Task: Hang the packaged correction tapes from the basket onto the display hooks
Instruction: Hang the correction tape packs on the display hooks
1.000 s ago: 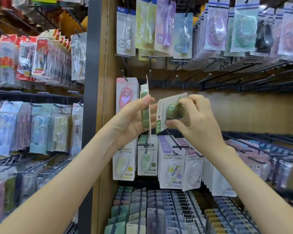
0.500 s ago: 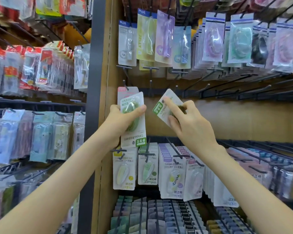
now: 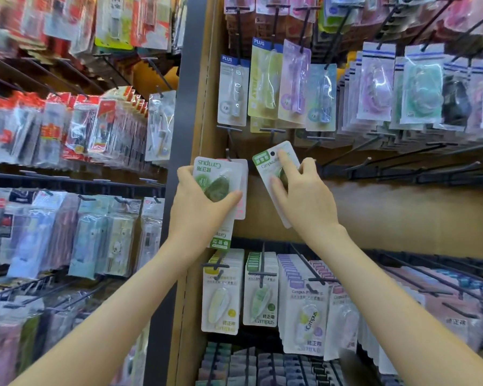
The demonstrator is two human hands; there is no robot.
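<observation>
Wooden display panel point(image 3: 402, 213), black hooks point(image 3: 263, 257), packaged correction tapes point(image 3: 260, 299) hanging

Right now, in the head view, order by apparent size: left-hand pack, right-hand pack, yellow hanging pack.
1. left-hand pack and right-hand pack: alike, unranked.
2. yellow hanging pack: smaller, but farther from the camera.

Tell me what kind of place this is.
Most likely a stationery shop aisle. Carded Campus correction tapes hang in rows, with PLUS-branded packs above. The left hand grips a green pack, and the right hand holds another green pack near bare hooks.
</observation>
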